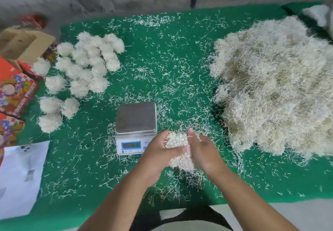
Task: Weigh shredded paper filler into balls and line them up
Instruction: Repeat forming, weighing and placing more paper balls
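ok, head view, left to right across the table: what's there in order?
Printed red boxes → finished paper balls → digital scale → clump of shredded paper held between both hands → big loose pile of shredded paper filler.

Both forearms come into view bare, no sleeves reaching the wrists, and there's no watch, band or ring to be seen on the left hand (pixel 158 151) or the right hand (pixel 201 151). No gloves either, the fingers are uncovered. Down at the bottom edge, between the arms, there's a strip of dark, near-black clothing with a paler grey-white garment showing on either side of it, too blurred to tell apart.
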`<state>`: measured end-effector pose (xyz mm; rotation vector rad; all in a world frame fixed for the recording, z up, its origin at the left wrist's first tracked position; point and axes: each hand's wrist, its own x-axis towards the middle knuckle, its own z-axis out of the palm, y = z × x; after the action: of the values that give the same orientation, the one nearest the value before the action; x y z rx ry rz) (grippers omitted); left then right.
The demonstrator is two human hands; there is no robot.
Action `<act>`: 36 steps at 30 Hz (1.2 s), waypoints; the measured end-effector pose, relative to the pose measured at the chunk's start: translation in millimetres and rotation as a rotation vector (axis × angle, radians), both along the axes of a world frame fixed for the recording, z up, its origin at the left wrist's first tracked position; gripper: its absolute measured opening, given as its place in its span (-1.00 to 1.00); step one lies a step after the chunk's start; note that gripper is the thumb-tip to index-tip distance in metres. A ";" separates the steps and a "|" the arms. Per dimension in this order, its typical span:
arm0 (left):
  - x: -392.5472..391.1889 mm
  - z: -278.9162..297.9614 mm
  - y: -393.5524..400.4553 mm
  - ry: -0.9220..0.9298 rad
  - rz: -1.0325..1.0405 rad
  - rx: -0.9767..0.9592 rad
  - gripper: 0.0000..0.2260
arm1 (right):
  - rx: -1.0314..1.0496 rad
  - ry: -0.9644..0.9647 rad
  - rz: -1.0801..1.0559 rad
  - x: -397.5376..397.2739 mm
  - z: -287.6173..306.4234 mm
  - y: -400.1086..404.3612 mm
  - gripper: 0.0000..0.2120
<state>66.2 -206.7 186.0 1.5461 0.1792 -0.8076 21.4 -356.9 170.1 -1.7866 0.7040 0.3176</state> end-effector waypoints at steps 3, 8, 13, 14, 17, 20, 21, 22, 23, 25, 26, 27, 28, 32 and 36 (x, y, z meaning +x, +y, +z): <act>8.9 -1.5 35.3 0.076 0.010 -0.027 -0.05 | -0.165 -0.028 -0.015 -1.1 -2.7 20.6 -0.08; 12.0 -14.4 77.8 0.174 -0.020 -0.069 -0.09 | -0.320 -0.011 -0.108 6.1 -11.6 30.2 -0.36; 10.1 -17.6 92.2 0.116 -0.105 -0.056 -0.24 | -0.535 0.034 -0.204 3.6 -13.5 23.8 -0.35; 13.7 -19.1 98.3 0.107 -0.103 -0.041 -0.29 | -0.559 0.059 -0.291 0.4 -11.6 11.2 -0.33; 23.7 -27.0 127.7 0.098 -0.081 0.014 -0.46 | -0.529 0.110 -0.623 -23.9 -3.2 -38.0 -0.32; 28.2 -33.8 151.8 0.087 -0.051 0.053 -0.41 | -0.545 0.081 -0.788 -42.8 -3.3 -61.6 -0.25; 28.3 -33.1 154.5 0.084 -0.049 0.068 -0.37 | -0.548 0.063 -0.821 -43.1 -5.2 -63.4 -0.21; 28.2 -31.9 154.8 0.076 -0.057 0.085 -0.34 | -0.544 0.048 -0.844 -41.7 -7.4 -64.3 -0.17; 28.5 -30.0 154.2 0.062 -0.066 0.108 -0.30 | -0.532 0.036 -0.862 -39.1 -9.9 -64.3 -0.15; 31.1 -25.5 156.1 0.027 -0.086 0.153 -0.22 | -0.474 0.014 -0.921 -32.7 -12.3 -66.2 -0.13; 34.4 -24.5 160.2 0.016 -0.077 0.164 -0.20 | -0.456 -0.006 -0.955 -30.2 -12.8 -70.1 -0.14; 38.0 -23.0 165.3 0.007 -0.057 0.171 -0.18 | -0.447 -0.022 -0.981 -28.9 -12.5 -75.5 -0.15; 43.1 -24.2 171.7 0.005 -0.032 0.170 -0.18 | -0.422 -0.031 -0.985 -28.6 -12.0 -82.2 -0.17; 75.0 -28.7 186.1 0.104 0.141 0.079 -0.51 | -0.123 0.021 -0.783 -29.5 -19.7 -106.8 -0.34; 121.0 -36.2 176.1 0.101 0.240 -0.119 -0.81 | -0.031 0.198 -0.570 -37.6 -39.4 -95.8 -0.36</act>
<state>187.2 -30.6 149.9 1.3431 0.3771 -0.6940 -16.2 -452.7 130.7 -1.5160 1.3230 0.0961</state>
